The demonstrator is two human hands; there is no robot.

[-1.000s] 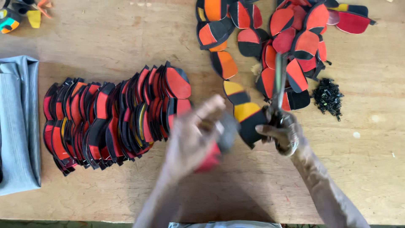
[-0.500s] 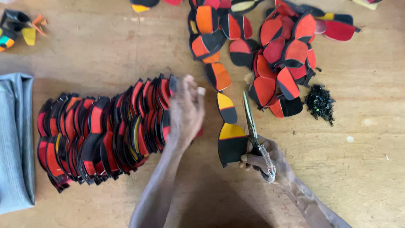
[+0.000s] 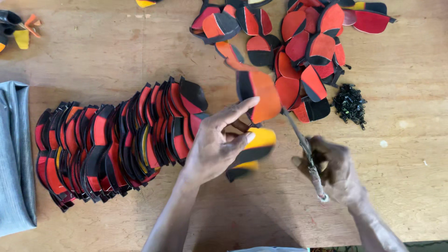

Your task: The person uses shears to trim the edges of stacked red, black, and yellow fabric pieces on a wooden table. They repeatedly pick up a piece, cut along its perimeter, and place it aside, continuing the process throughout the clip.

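Note:
My left hand [image 3: 217,142] grips a black piece with a yellow-orange face [image 3: 254,144], and its forefinger touches an orange and black piece [image 3: 261,95] raised above it. My right hand [image 3: 336,170] is closed on a pair of scissors [image 3: 303,147] whose blades point up and left toward the orange piece. Left of my left hand lies a long overlapping row of red, orange and black pieces [image 3: 116,140] on the wooden table [image 3: 116,51].
A loose heap of red, orange and black pieces [image 3: 303,51] lies at the top right. A small pile of black trimmings [image 3: 349,103] sits beside it. A folded grey cloth [image 3: 16,154] lies at the left edge. A few coloured scraps [image 3: 18,28] rest at the top left.
My left hand left the stacked row, moved right and took hold of the yellow and black piece. The orange piece is now lifted. The scissors tilted toward it.

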